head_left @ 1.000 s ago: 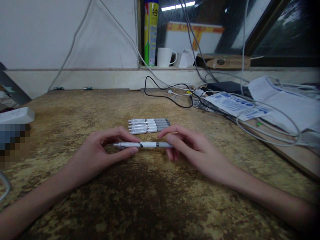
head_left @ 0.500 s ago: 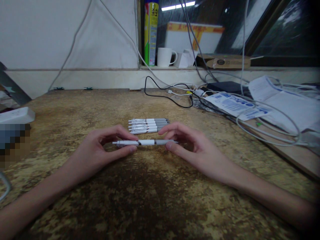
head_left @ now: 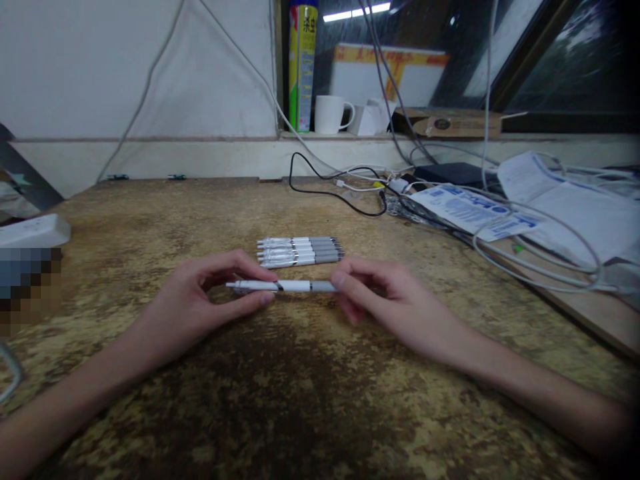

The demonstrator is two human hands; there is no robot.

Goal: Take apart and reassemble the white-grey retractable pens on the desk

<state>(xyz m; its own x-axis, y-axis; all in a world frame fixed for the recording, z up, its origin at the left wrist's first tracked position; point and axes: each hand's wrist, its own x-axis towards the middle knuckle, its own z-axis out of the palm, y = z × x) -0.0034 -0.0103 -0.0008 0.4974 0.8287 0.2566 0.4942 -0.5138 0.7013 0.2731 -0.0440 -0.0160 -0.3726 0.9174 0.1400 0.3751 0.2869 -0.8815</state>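
A white pen (head_left: 295, 285) with a grey grip lies crosswise between my hands, just above or on the worn wooden table (head_left: 280, 400). My left hand (head_left: 215, 290) pinches its clip end between thumb and fingers. At the other end, the thumb and forefinger of my right hand (head_left: 375, 287) are closed on the grey grip and cover the tip. Just beyond, several matching white and grey pens (head_left: 300, 251) lie side by side in a row, pointing the same way.
Tangled cables (head_left: 480, 220), a printed sheet (head_left: 470, 210) and white papers (head_left: 575, 207) crowd the right side. A white power strip (head_left: 35, 231) sits at the left edge. On the sill behind stand a spray can (head_left: 302, 67) and a white mug (head_left: 330, 115).
The right-hand fingers have come down from above the pen and closed round its grey end. My left hand and the row of pens have stayed nearly still.
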